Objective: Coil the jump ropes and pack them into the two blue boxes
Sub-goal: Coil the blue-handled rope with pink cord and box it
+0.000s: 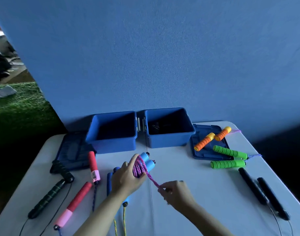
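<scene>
While both hands (127,178) (176,193) grip the purple rope (140,169), the left box (112,132) looks empty.

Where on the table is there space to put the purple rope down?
Bare table lies between the right hand and the black handles, and below the right box. The left side, by the red handles, is crowded.

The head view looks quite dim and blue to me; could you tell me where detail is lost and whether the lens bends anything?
Head view: a blue cast and low light overall; the right blue box holds something dark that the shadow hides; the left blue box has a black interior; the table edges splay from wide-angle distortion; the right hand is slightly soft, pinching the purple rope.
</scene>
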`<state>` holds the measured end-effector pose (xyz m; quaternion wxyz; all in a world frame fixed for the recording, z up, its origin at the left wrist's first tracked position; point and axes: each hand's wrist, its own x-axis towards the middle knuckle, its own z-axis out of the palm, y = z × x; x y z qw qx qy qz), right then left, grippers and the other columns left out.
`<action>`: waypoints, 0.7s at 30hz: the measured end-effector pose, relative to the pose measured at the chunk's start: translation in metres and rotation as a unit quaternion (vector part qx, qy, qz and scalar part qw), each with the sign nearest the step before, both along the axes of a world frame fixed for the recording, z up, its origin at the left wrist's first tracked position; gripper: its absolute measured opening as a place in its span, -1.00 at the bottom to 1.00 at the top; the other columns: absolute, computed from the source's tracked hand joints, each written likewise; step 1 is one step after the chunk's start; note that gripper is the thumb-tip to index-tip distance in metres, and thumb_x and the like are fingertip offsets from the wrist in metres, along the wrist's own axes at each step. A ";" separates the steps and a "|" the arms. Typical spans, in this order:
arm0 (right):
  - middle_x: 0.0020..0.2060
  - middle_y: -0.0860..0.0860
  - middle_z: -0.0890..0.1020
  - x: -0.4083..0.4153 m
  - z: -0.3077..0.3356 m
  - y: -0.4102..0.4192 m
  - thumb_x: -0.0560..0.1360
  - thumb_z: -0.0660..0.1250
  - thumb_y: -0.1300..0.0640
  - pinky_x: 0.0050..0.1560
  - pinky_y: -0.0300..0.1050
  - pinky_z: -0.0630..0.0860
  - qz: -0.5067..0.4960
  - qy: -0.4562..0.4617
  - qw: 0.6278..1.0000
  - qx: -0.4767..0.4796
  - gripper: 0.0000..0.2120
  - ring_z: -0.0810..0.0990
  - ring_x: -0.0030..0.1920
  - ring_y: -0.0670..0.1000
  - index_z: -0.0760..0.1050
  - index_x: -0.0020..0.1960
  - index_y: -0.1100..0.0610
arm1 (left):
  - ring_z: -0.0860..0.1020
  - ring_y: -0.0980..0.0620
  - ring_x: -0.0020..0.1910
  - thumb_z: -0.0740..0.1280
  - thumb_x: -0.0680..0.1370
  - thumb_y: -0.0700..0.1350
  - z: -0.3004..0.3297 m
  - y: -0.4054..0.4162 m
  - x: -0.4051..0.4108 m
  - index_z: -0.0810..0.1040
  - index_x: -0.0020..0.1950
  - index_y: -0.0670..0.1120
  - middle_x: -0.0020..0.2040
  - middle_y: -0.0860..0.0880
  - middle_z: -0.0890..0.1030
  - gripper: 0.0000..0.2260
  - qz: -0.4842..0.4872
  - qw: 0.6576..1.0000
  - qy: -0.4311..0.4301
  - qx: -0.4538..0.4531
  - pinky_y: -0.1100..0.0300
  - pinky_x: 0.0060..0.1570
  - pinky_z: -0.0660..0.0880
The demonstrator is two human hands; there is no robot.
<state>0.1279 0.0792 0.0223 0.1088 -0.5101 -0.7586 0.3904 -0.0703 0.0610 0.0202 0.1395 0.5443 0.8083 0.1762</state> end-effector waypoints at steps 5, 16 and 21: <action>-0.27 0.07 0.65 0.000 0.006 0.014 0.44 0.28 0.04 -0.22 -0.10 0.44 0.036 -0.071 0.993 0.091 -0.80 0.57 -0.22 0.06 0.62 -0.16 0.13 | 0.56 -0.12 -0.02 0.21 0.35 0.17 0.004 0.008 0.011 0.23 0.27 0.27 -0.05 0.02 0.50 -0.51 -0.020 0.998 0.035 -0.052 0.09 -0.08 0.47; -0.13 -0.09 0.60 0.012 0.037 0.033 0.42 0.21 0.09 0.09 -0.19 0.29 0.082 -0.117 0.970 0.195 -0.80 0.53 -0.10 -0.06 0.60 -0.08 -0.01 | 0.56 -0.10 -0.01 0.23 0.31 0.30 -0.004 0.006 0.023 0.26 0.19 0.20 -0.01 0.03 0.57 -0.50 -0.155 0.982 0.048 -0.093 0.06 -0.04 0.46; -0.12 -0.19 0.60 0.015 0.038 0.043 0.46 0.27 0.10 0.08 -0.12 0.31 0.096 -0.078 0.971 0.204 -0.83 0.47 -0.02 -0.18 0.60 -0.06 -0.09 | 0.56 -0.08 0.04 0.27 0.32 0.30 -0.001 -0.003 0.032 0.20 0.29 0.23 0.04 0.05 0.55 -0.41 -0.210 0.973 0.043 -0.088 0.05 0.06 0.45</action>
